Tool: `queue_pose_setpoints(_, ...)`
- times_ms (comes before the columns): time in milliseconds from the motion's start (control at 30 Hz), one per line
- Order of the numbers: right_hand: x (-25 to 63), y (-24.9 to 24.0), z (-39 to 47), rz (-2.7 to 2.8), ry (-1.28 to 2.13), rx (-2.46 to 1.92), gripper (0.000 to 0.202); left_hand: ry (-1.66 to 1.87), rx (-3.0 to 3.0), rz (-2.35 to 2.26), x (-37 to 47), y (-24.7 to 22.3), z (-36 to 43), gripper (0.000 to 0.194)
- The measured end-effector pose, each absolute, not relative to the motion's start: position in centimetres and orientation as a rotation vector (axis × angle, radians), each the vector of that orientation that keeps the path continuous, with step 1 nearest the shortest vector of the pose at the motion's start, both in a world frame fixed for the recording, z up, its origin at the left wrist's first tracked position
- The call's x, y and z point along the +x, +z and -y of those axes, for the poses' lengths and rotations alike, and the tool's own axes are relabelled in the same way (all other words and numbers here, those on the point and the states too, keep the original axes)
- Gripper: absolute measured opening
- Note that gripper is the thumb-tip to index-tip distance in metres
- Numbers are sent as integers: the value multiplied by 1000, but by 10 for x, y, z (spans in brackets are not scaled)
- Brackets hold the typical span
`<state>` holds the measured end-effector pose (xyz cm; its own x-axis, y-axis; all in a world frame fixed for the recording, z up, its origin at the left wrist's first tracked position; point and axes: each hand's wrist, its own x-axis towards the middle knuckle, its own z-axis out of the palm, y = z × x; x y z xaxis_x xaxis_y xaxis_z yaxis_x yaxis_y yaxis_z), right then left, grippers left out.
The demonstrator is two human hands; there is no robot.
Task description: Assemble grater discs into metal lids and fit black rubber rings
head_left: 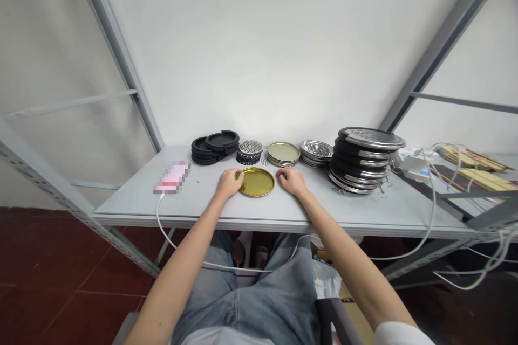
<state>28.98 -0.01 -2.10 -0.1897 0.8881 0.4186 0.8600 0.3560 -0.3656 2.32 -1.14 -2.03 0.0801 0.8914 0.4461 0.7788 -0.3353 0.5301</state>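
Observation:
A round gold-coloured metal lid [256, 182] with a raised rim lies on the table in front of me. My left hand [229, 183] is closed at its left edge, fingertips and thumb on the rim. To the right of the lid rests my right hand [292, 180], a small gap away, its fingers curled together; whatever they may hold is hidden. Just behind the lid stands a stack of pale round lids [283, 153]. Beside that stack, on the left, are round pieces covered in metal spikes [250, 150], with small metal clips [264, 160] close by.
Black rings [218, 143] are piled at the back left, perforated metal discs [316, 150] at the back right. A tall stack of black-rimmed discs [364, 159] stands further right. A phone [173, 177] trails a white cable [164, 226] over the table's front edge [259, 222].

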Motion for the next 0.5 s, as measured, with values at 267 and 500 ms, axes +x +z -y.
queue_pose_setpoints(267,297,-30,-9,1893,254,-1439,28,1117,2181,-1714,24,-22,10,20)
queue_pose_setpoints(500,298,-29,-9,1866,292,-1429,28,1124,2174,-1705,23,-23,10,21)
